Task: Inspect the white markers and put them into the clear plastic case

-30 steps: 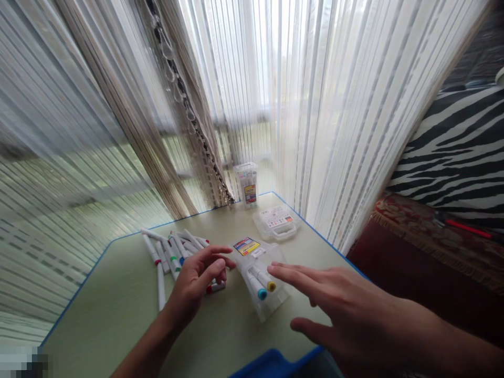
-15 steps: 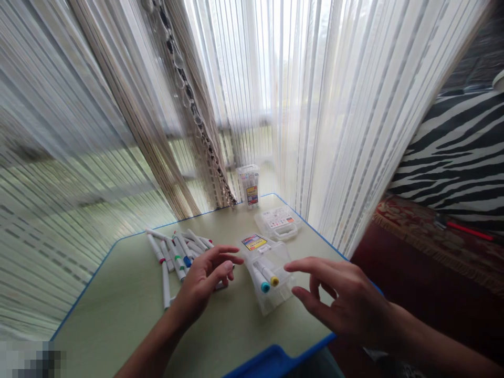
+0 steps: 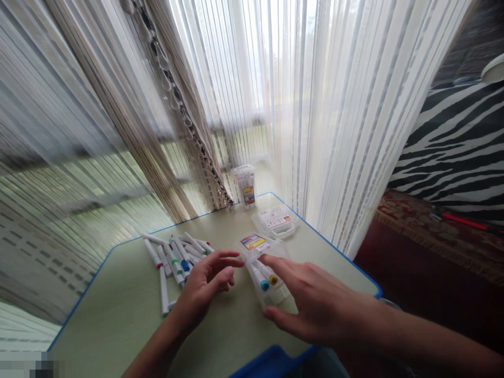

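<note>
An open clear plastic marker case (image 3: 279, 297) lies on the table, its labelled part toward the back. Inside it rest two white markers, one with a teal end (image 3: 264, 285) and one with a yellow end (image 3: 273, 279). My right hand (image 3: 311, 294) hovers over the case's right side, thumb and fingers apart, partly hiding it. Just left of the case is my left hand (image 3: 208, 278), fingers loosely curved and apart, holding nothing. Beyond it a pile of white markers (image 3: 177, 260) with coloured bands spreads over the table's left part, some hidden by that hand.
Behind the open case lies a second clear case (image 3: 277, 221) with a handle. A closed case full of markers (image 3: 244, 186) stands upright at the back corner. The pale table (image 3: 106, 310) has a blue edge; string curtains (image 3: 244, 105) hang behind it.
My right hand has moved left, from beside the open case to over it. My left hand stays nearly in place. The view has shifted slightly.
</note>
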### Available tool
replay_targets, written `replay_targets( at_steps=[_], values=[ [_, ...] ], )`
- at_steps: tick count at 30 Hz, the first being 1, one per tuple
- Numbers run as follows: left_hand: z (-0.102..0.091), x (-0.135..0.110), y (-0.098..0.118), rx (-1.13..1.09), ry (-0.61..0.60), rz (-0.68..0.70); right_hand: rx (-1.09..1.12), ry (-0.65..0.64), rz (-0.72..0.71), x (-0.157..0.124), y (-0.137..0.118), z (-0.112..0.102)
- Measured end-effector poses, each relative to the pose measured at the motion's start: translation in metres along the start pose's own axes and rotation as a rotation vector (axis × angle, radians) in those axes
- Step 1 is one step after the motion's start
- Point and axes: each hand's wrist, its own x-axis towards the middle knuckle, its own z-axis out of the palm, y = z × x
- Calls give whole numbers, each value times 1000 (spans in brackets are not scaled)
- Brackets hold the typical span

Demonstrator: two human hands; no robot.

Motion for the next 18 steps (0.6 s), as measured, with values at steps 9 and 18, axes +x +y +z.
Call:
replay_targets(
  at_steps=[9,18],
  values=[
    [-2,2,-4,-17,-27,9,22,-48,5,5,-5,-6],
    [1,2,-2,-24,0,29,50,-34,-7,5,-7,-5]
  ],
)
